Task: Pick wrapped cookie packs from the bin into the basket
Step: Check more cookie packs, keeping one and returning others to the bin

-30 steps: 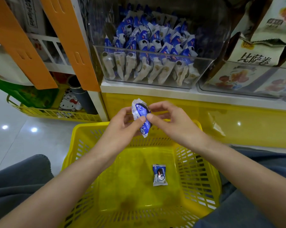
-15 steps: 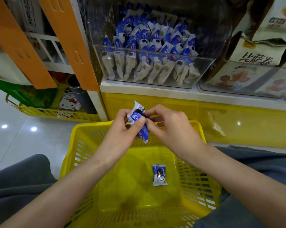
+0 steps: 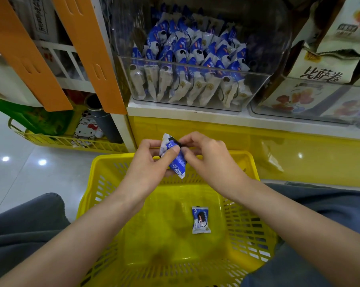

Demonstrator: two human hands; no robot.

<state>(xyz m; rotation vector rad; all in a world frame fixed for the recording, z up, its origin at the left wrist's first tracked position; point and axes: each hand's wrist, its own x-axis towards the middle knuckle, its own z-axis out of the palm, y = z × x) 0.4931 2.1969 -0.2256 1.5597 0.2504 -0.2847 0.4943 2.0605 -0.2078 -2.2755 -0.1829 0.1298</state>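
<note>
Shop floor: over the yellow basket [image 3: 104, 195], left hand [image 3: 148, 162] and right hand [image 3: 208, 156] pinch 1 cookie pack [image 3: 175, 160] between them.

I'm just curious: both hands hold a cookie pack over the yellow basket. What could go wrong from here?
The held pack sits over the far rim of the basket, so dropped now it might bounce out. Both the left hand and right hand pinch it, which could crush the cookie or tear the wrapper.
</note>
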